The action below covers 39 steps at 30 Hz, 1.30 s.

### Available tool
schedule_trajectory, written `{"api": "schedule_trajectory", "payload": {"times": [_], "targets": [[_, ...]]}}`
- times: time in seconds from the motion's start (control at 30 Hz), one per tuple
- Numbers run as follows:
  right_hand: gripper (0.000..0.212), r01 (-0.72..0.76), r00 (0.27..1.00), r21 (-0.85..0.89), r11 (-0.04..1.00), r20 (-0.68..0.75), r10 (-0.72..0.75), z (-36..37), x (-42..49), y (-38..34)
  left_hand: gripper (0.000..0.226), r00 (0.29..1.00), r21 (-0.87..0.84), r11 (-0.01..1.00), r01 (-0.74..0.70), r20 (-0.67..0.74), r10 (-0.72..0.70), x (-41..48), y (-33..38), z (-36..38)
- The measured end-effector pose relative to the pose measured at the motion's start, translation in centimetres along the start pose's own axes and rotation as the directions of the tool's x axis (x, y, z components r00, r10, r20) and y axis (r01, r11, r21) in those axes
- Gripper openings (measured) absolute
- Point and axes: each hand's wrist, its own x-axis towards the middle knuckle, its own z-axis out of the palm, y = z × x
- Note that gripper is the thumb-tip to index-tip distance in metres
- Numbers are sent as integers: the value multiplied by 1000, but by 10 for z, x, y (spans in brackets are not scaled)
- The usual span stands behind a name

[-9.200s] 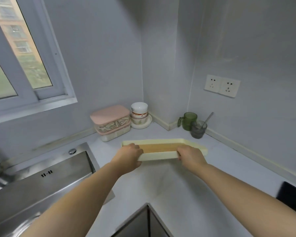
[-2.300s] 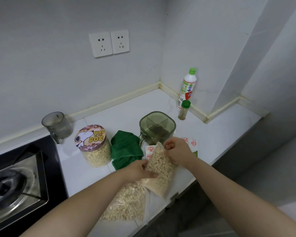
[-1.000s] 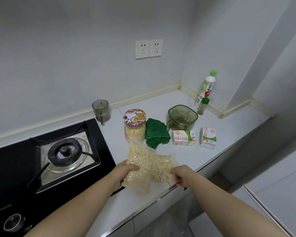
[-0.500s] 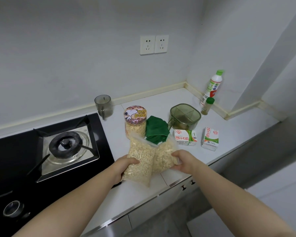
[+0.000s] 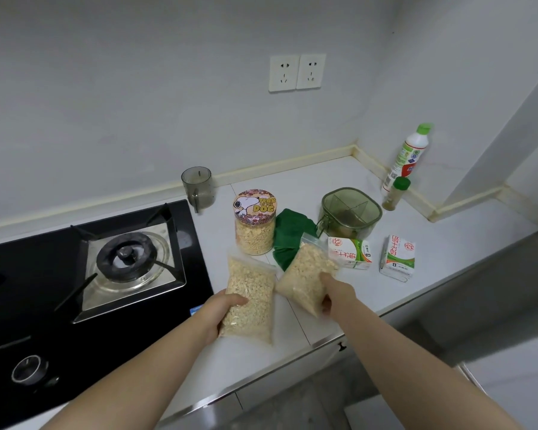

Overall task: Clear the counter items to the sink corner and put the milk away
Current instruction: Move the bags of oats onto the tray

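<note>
Milk carton (image 5: 350, 253), white and green, red lettering, second carton (image 5: 397, 258) alongside

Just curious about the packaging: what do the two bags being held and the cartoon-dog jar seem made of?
Left bag and right bag: thin clear plastic film, apparently; flakes show through, surface wrinkles and shines. Jar: clear rigid wall, glass or hard plastic, cannot tell; printed lid.

Jar lid (image 5: 254, 203) is showing "YEAR" and "DOG" beside a cartoon dog, left milk carton (image 5: 350, 252) is showing "33g" with red Chinese characters, right milk carton (image 5: 398, 257) is showing red characters, not legible.
</note>
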Motion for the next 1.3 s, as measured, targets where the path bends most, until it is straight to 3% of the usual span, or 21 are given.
{"api": "schedule_trajectory", "payload": {"times": [0.1,0.23,0.53,0.83,1.03,1.3], "targets": [[72,0,1000,-142,990,31,5,12,-5,-6,28,1000,-20,1000,9,-2,-9,1,3,-1],[74,2,999,-259,966,33,7,19,-5,-10,13,1000,-36,999,27,2,-27,-1,6,5],[91,4,993,-201,980,117,20,10,7,3,17,1000,-17,1000,16,2,-16,2,7,10],[61,-20,962,-97,995,270,45,-27,-6,2,19,999,13,1000,-22,48,22,0,14,19],[26,-3,914,-70,998,405,31,-43,-23,-1,22,997,16,999,-37,74,35,-1,16,29],[29,58,842,-29,998,538,-33,-63,-31,-23,27,988,-18,996,-90,123,91,-14,21,46]]}}
